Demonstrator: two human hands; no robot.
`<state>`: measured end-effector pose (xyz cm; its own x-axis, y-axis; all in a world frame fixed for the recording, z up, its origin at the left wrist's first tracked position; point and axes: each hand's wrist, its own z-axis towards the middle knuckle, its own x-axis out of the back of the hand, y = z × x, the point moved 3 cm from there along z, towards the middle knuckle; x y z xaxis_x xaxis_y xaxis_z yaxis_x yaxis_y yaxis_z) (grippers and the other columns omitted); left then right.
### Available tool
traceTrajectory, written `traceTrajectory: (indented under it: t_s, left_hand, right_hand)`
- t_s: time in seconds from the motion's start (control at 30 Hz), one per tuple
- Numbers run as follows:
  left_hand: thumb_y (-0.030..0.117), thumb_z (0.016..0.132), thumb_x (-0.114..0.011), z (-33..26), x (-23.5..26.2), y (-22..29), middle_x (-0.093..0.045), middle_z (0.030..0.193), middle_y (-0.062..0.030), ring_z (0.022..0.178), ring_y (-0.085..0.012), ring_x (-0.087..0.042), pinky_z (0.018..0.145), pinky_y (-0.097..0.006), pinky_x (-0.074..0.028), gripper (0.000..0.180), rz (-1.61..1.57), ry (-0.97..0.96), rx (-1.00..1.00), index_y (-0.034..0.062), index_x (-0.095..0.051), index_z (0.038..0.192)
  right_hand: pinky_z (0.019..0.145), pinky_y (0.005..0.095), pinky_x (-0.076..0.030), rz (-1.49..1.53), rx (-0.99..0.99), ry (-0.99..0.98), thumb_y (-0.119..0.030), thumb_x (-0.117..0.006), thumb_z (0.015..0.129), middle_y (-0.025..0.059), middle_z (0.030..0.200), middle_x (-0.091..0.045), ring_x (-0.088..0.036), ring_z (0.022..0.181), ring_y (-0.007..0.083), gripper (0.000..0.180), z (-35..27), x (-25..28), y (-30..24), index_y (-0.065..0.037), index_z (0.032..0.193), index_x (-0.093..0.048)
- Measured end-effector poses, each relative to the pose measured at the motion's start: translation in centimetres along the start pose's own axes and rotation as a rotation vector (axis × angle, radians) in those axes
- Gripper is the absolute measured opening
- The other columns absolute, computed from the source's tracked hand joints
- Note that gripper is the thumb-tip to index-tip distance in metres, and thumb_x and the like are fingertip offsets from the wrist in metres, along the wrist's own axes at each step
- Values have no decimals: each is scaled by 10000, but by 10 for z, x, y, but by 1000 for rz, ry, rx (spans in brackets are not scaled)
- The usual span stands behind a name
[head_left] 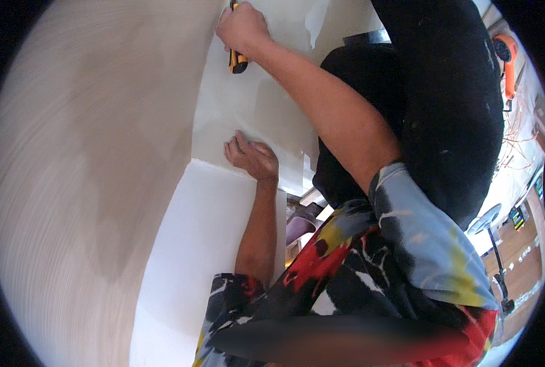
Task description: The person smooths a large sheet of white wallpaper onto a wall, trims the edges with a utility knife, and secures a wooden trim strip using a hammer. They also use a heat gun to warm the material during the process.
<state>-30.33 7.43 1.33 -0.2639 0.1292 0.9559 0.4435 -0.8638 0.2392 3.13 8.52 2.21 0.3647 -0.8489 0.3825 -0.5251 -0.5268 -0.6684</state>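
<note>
My right hand (245, 27) is wrapped round a yellow and black utility knife (238, 63). It is at the top, next to the seam where a pale beige panel (272, 101) meets a large wood-grain surface (95, 153). The knife's handle end points toward me; its blade does not show. Lower down, my left hand (254, 160) rests against the beige panel with its fingers bent and a little apart, nothing visible in them. Just below that hand, the panel borders a white surface (193, 226).
My black-clothed leg (444, 116) is bent to the right of the panel. At the far right lie an orange and black tool (508, 64) and thin orange strands (517, 144). A pale round item on a black stem (492, 238) stands below them.
</note>
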Motion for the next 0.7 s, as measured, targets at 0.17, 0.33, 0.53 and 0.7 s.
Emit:
traceTrajectory:
  t_s: [0.17, 0.33, 0.53, 0.7]
  left_hand:
    - [40, 952, -503, -1, 1, 4, -485, 1301, -251, 1258, -447, -437, 1142, -643, -301, 476, -2, -16, 27, -52, -485, 1418]
    - [58, 965, -495, 0, -1, 2, -466, 1354, -256, 1302, -457, -404, 1149, -632, -286, 486, -39, -36, 35, -44, -471, 1440]
    - [94, 990, -485, -5, -4, -4, -466, 1392, -257, 1353, -470, -376, 1157, -619, -277, 480, 17, -29, 64, -37, -472, 1452]
    - [52, 955, -503, -1, -1, 3, -461, 1378, -231, 1340, -460, -387, 1169, -631, -280, 492, 18, -45, 68, -36, -482, 1439]
  right_hand:
    - [683, 424, -624, -123, 106, 50, -266, -540, 1013, 201, 760, -725, -745, 623, 319, 383, 2, -16, 16, 91, 902, -626]
    - [733, 420, -625, -106, 116, -6, -271, -528, 1015, 198, 734, -721, -740, 597, 309, 380, -23, -28, 26, 99, 1011, -614]
    - [615, 421, -623, 28, 24, -117, -287, -527, 1024, 162, 713, -705, -739, 583, 272, 391, -18, 18, 16, 83, 934, -614]
    - [707, 388, -623, 191, 31, -28, -254, -503, 1031, 149, 678, -723, -760, 639, 238, 347, 4, 14, 4, 70, 1037, -625]
